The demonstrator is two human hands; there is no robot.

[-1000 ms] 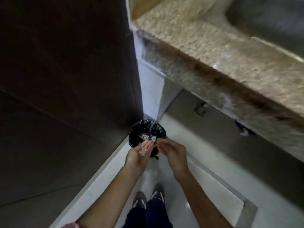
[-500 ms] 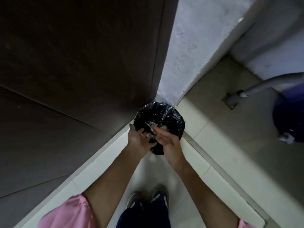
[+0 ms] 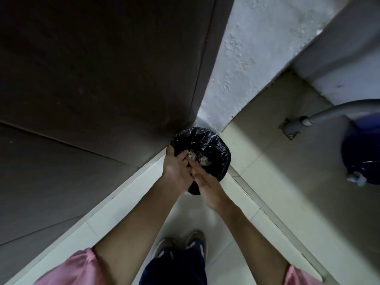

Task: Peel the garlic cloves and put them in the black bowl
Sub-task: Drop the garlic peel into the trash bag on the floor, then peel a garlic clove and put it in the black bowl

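A small bin lined with a black plastic bag (image 3: 207, 140) stands on the floor in the corner between a dark door and a white wall. Pale garlic skins (image 3: 203, 159) lie inside it. Both my hands are over the bin's near rim. My left hand (image 3: 176, 167) is cupped palm up, with a few pale bits near its fingertips. My right hand (image 3: 207, 184) lies with straight fingers across the left palm. No garlic cloves and no black bowl are in view.
A dark door (image 3: 92, 79) fills the left, a rough white wall (image 3: 246, 58) rises behind the bin. At the right stand a blue container (image 3: 362, 149) and a grey pipe (image 3: 333, 112). My shoes (image 3: 181, 245) are on pale floor tiles.
The view swung from the stone counter down to the floor corner. My hands drew together over the bin, and my right hand slid across my left palm; skins dropped in.
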